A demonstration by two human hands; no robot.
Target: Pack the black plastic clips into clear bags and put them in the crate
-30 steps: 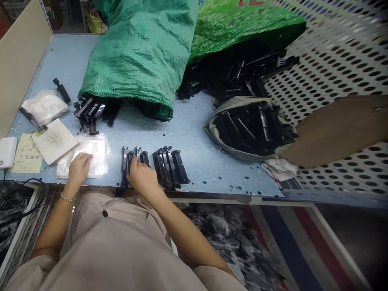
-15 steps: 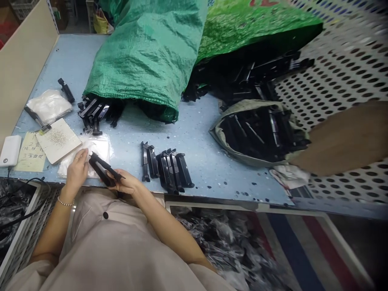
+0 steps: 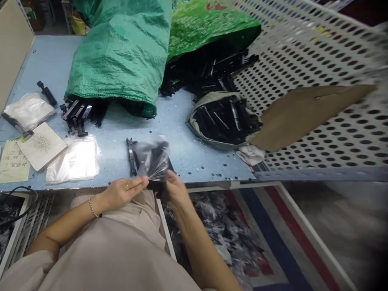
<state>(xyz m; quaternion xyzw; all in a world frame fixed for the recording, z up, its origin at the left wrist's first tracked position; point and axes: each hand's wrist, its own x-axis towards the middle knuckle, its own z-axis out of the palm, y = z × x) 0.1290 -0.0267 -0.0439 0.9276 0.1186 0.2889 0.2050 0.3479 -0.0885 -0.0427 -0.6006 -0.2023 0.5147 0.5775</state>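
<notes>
A clear plastic bag (image 3: 151, 159) is stretched at the table's front edge, blurred by motion. My left hand (image 3: 124, 194) pinches the bag's near edge with its fingertips. On the other side, my right hand (image 3: 177, 188) is closed on a dark plastic part (image 3: 159, 186) at the bag's mouth; how far the part sits inside is hard to make out. Behind the bag stand long black plastic parts (image 3: 131, 157), mostly covered by it. Left of my hands lies a stack of flat clear bags (image 3: 74, 161).
Green woven sacks (image 3: 118, 60) spill black parts at the back. A grey-green sack (image 3: 197, 131) full of them sits at right, beside a perforated panel (image 3: 303, 133). A white board (image 3: 42, 145) and handwritten note (image 3: 13, 165) lie left. Below is a bin of bagged parts (image 3: 224, 234).
Both hands have moved right from the bag stack. A clear bag is now held between them, with the dark part at its mouth. The camera view has turned to the right.
</notes>
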